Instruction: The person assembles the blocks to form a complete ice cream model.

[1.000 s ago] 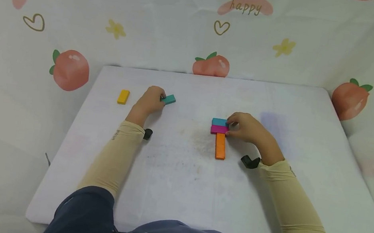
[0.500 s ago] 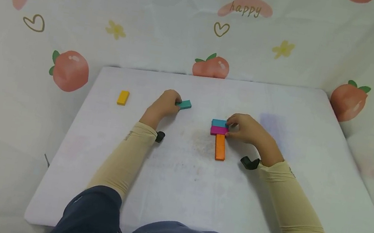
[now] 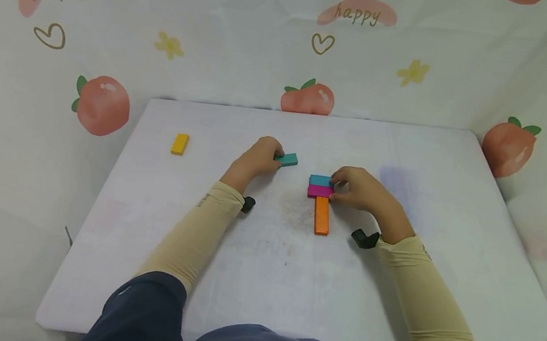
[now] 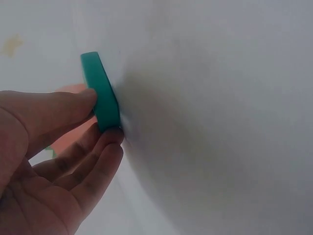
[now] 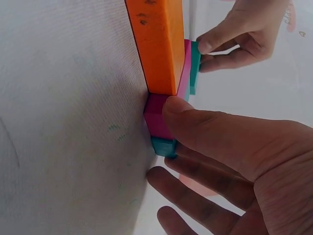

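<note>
My left hand [image 3: 256, 159] pinches a teal block [image 3: 288, 160] between thumb and fingers, left of the other blocks. The left wrist view shows the teal block [image 4: 100, 88] at the tips of that hand's thumb and fingers. My right hand [image 3: 365, 190] holds the right ends of a blue block [image 3: 320, 180] and a magenta block [image 3: 319, 191], which lie side by side. In the right wrist view, the thumb touches the magenta block [image 5: 157, 115] and fingers reach behind the blue block [image 5: 164, 146]. An orange block [image 3: 322, 215] meets the magenta one at right angles, making a T.
A yellow block [image 3: 179, 144] lies alone at the left of the white table [image 3: 258, 274]. Behind the table hangs a fruit-patterned cloth [image 3: 252, 32]. Black wrist mounts [image 3: 365, 239] stick out beside the sleeves.
My left hand has carried the teal block rightward across the table, closer to the T of blocks. My right hand has stayed in place on the blue and magenta blocks.
</note>
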`<state>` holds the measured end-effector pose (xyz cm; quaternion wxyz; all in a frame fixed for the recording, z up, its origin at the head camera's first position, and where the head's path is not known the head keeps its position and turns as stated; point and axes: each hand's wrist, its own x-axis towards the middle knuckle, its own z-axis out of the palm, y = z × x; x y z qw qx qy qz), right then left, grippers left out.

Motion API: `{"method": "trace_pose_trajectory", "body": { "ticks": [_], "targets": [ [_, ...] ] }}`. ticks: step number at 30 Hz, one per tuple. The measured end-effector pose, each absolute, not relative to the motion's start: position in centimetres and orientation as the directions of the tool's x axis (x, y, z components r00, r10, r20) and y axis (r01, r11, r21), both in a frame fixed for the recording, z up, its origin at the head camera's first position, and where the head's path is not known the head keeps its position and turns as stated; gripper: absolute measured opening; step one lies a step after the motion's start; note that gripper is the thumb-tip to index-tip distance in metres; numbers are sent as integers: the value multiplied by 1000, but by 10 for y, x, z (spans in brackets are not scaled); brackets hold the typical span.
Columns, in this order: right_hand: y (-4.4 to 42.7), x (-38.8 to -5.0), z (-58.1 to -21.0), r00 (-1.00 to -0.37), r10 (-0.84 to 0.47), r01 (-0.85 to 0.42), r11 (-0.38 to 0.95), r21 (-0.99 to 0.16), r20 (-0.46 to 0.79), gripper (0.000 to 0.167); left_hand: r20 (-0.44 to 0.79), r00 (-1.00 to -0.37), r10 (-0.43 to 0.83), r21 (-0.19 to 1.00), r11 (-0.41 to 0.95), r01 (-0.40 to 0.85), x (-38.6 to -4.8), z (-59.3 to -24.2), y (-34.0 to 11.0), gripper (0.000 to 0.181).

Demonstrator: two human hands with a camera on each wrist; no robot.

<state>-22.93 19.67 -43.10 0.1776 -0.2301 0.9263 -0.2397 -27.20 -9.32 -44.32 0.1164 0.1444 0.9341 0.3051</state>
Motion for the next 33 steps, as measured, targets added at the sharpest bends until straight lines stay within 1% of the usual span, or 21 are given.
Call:
{"method": "trace_pose_trajectory", "body": {
  "ticks": [10,18,26,33],
  "targets": [
    [195,-230,-431,-830,-511,-346,785,-514,-222,40,-142,-917,374,590,775,225,-272,-442,-72,33],
    [193,-231,-432,-835,-489,-335,816,-472,-252,40,-150,-898,414,598,761,251,-271,-441,-56,34],
    [191,-230,-430,-841,-475,-321,824,-467,-260,38,-156,-889,430,601,756,260,-269,-441,-48,34],
    [192,-229,-430,-843,-469,-308,822,-479,-262,40,-155,-872,464,612,738,283,-269,-442,-43,35]
  ]
}}
